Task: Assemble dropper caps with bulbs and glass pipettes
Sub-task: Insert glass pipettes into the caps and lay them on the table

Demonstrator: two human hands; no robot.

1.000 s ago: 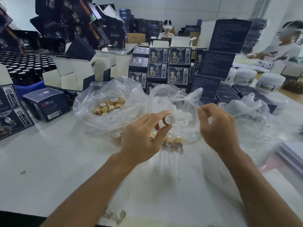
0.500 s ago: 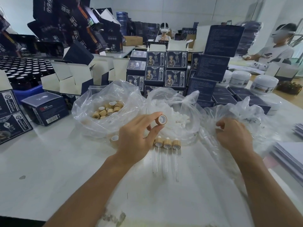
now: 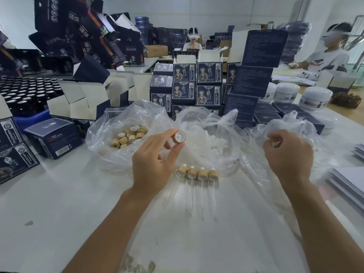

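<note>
Fingers of my left hand (image 3: pixel 151 162) pinch a bamboo dropper cap (image 3: pixel 178 137); my right hand (image 3: pixel 288 154) curls its fingers in the clear bag of glass pipettes (image 3: pixel 307 142).

My thumb and fingertips clamp the short wood-grained cylinder, raised above the table, its open end with a smooth white lining facing me. What my right fingers hold, if anything, I cannot tell through the crinkled film. Four finished droppers (image 3: pixel 197 174) lie side by side on the white table (image 3: pixel 59 203) just below my left hand, each with a bamboo collar, a white rubber bulb and a thin clear glass tube. Behind them sit a bag of loose bamboo caps (image 3: pixel 129 135) and a bag of white bulbs (image 3: pixel 212 138).
</note>
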